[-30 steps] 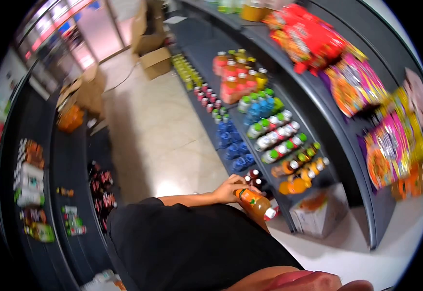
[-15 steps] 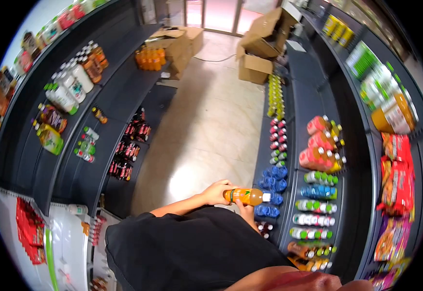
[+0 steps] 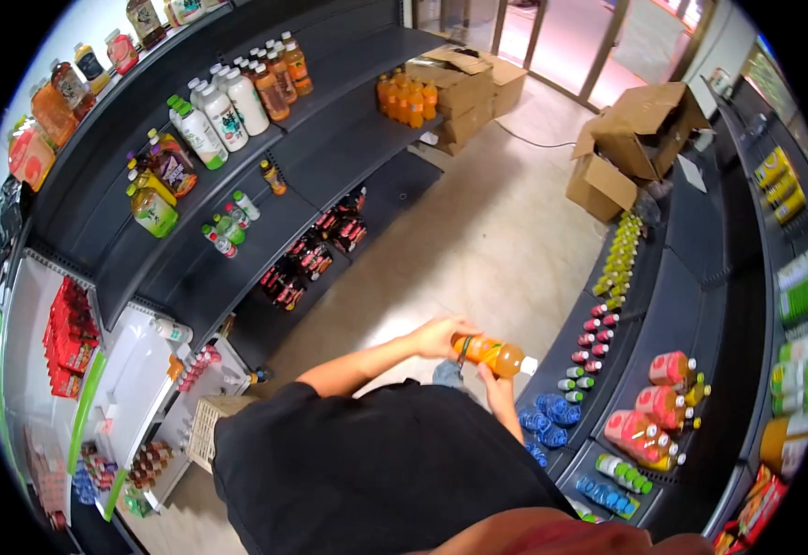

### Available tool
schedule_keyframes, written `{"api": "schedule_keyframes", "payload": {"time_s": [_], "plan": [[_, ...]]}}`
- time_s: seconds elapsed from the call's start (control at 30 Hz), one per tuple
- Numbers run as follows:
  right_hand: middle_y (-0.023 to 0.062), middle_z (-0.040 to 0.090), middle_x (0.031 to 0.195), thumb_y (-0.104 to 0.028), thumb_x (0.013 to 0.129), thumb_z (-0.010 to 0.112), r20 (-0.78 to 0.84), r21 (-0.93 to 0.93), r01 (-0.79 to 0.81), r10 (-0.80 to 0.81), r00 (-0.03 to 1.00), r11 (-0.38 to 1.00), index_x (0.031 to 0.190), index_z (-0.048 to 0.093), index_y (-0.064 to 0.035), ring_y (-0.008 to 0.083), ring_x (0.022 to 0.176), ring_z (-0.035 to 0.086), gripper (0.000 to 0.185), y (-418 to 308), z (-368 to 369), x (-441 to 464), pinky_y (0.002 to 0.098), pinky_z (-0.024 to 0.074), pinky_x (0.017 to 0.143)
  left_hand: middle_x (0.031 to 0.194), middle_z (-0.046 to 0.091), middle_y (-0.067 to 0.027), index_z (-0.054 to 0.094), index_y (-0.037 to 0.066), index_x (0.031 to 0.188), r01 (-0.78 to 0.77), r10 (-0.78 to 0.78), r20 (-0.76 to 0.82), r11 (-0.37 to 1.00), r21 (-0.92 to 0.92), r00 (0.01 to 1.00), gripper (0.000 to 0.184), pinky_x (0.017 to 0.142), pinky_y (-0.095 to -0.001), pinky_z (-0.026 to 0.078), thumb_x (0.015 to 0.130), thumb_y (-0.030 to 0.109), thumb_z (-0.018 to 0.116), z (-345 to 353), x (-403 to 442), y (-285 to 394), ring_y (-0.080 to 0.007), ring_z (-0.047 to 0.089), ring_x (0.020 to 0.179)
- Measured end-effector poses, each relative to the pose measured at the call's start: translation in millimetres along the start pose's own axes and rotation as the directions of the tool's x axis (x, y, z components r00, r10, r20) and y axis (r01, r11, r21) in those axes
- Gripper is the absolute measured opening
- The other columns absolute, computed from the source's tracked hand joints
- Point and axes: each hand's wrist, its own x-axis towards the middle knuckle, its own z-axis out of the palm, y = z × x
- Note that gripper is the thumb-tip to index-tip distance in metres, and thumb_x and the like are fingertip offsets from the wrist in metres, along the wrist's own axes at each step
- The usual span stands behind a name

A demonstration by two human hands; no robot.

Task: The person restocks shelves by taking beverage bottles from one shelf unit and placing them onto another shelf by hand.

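I hold an orange drink bottle (image 3: 498,355) with a white cap in front of my chest. It lies nearly on its side, cap pointing right. My left hand (image 3: 441,339) is wrapped round the base end. My right hand (image 3: 497,389) grips the body from the near side, close to the cap end, with its thumb against the label. Some fingers of both hands are hidden behind the bottle.
Dark shelves (image 3: 325,139) on the left carry white bottles (image 3: 245,102) and orange bottles (image 3: 408,100). Cardboard boxes (image 3: 645,129) stand at the far right. Along the right shelf are blue-wrapped bottles (image 3: 552,412) and pink-labelled bottles (image 3: 640,433). A woven basket (image 3: 210,430) stands at lower left.
The view has swung left, so the shelves and boxes sit further right in it. Both hands still hold the orange drink bottle, whose cap end now tips slightly more toward me.
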Motion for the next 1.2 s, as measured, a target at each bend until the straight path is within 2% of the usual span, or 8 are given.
{"api": "schedule_keyframes", "payload": {"time_s": [0.07,0.33,0.4,0.53,0.67,0.8,0.83,1.2], "plan": [[0.0096,0.061,0.132,-0.011,0.096,0.073,0.006,-0.007,-0.021,0.021,1.0,1.0,0.143,0.051,-0.0016,0.0197,0.123,0.059,0.053,-20,-14,44,0.036,0.0467,0.105,0.119,0.067,-0.0126,0.067,0.015,0.137,0.007,-0.007,0.024,1.0,0.001,1.0,0.076,0.096,-0.0407,0.053,0.064,0.014,0.089,-23,48,2,-0.0327,0.066,0.111],[0.0121,0.066,0.129,-0.019,0.099,0.072,0.011,-0.199,0.206,-0.208,0.978,0.958,0.14,0.054,0.0007,0.0226,0.116,0.064,0.049,-44,-87,189,0.0371,0.049,0.102,0.122,0.066,-0.011,0.066,0.015,0.138,-0.018,0.019,-0.015,0.997,0.078,1.0,0.072,0.094,-0.0397,0.055,0.069,0.015,0.087,-84,180,19,-0.0321,0.066,0.112],[0.0127,0.066,0.129,-0.02,0.099,0.072,0.063,-0.228,0.237,-0.229,0.971,0.944,0.139,0.054,0.0007,0.0234,0.115,0.065,0.049,-65,-86,223,0.0371,0.0489,0.102,0.121,0.067,-0.0118,0.066,0.017,0.139,-0.041,0.071,-0.11,0.967,0.252,0.991,0.071,0.091,-0.0412,0.056,0.072,0.029,0.086,-87,190,-2,-0.0326,0.067,0.108],[0.0114,0.069,0.122,-0.02,0.098,0.073,0.223,-0.259,0.104,-0.045,0.974,0.96,0.131,0.06,0.001,0.0231,0.112,0.065,0.041,-90,-68,289,0.037,0.0487,0.102,0.119,0.07,-0.0105,0.067,0.018,0.138,0.12,-0.082,-0.219,0.978,0.168,0.972,0.07,0.089,-0.0416,0.057,0.073,0.033,0.086,-120,188,-19,-0.0327,0.07,0.102],[0.0119,0.075,0.112,-0.009,0.093,0.076,0.286,-0.178,0.058,-0.005,0.958,0.982,0.119,0.068,0.0013,0.0212,0.103,0.071,0.029,-85,-5,356,0.0368,0.0538,0.094,0.122,0.07,-0.0104,0.067,0.017,0.137,0.27,-0.209,-0.369,0.955,0.123,0.906,0.069,0.091,-0.0413,0.057,0.073,0.033,0.087,-159,173,-61,-0.0323,0.07,0.104],[0.0103,0.07,0.12,-0.011,0.084,0.085,0.581,-0.251,0.393,-0.187,0.792,0.885,0.131,0.059,-0.001,0.0211,0.112,0.068,0.055,-116,66,426,0.0356,0.0543,0.097,0.119,0.071,-0.0086,0.07,0.015,0.133,0.219,-0.051,-0.546,0.944,0.247,0.836,0.069,0.089,-0.0387,0.058,0.069,0.028,0.092,-207,146,-119,-0.0293,0.071,0.104],[0.0104,0.07,0.122,-0.011,0.079,0.089,0.618,-0.212,0.318,-0.125,0.776,0.924,0.133,0.058,-0.0019,0.0215,0.114,0.067,0.063,-102,81,449,0.0357,0.054,0.098,0.118,0.071,-0.0072,0.072,0.015,0.13,0.222,-0.023,-0.571,0.934,0.281,0.821,0.068,0.088,-0.0387,0.059,0.068,0.03,0.093,-220,141,-133,-0.0274,0.071,0.103],[0.0073,0.071,0.119,-0.007,0.084,0.086,0.646,-0.038,0.364,-0.255,0.72,0.931,0.126,0.064,0.0001,0.0187,0.109,0.068,0.048,-121,248,644,0.0341,0.054,0.095,0.125,0.069,-0.0091,0.07,0.013,0.131,0.42,0.009,-0.892,0.88,0.223,0.453,0.065,0.094,-0.0388,0.058,0.07,0.021,0.089,-367,177,-234,-0.0284,0.069,0.111]]}}
